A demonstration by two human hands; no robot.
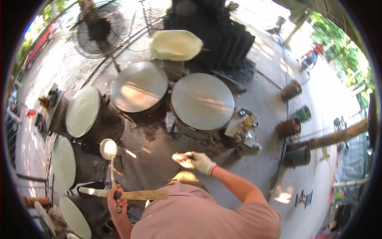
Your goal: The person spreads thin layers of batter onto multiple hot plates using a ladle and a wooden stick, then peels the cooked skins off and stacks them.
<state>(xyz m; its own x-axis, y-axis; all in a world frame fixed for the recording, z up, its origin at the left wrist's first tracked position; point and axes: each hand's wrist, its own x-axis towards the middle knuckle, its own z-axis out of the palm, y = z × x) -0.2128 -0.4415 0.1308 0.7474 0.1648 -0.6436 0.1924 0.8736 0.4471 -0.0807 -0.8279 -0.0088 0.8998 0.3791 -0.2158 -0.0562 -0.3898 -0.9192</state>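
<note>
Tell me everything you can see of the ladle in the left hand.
The ladle has a round, pale, shallow-looking bowl and a long, slim, light handle. The bowl's material and any contents are unclear in the glare. The bowl points ahead, its open face showing to the camera; the handle runs back into the left hand, whose fingers close around it beside a wood-handled flat tool. It appears raised, right of the pale-coated discs.

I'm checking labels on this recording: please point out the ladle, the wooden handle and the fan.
Ladle (108,150): head view, on its bowl.
Wooden handle (145,195): head view, on the middle of its length.
Fan (99,29): head view, on its dark central hub.
</note>
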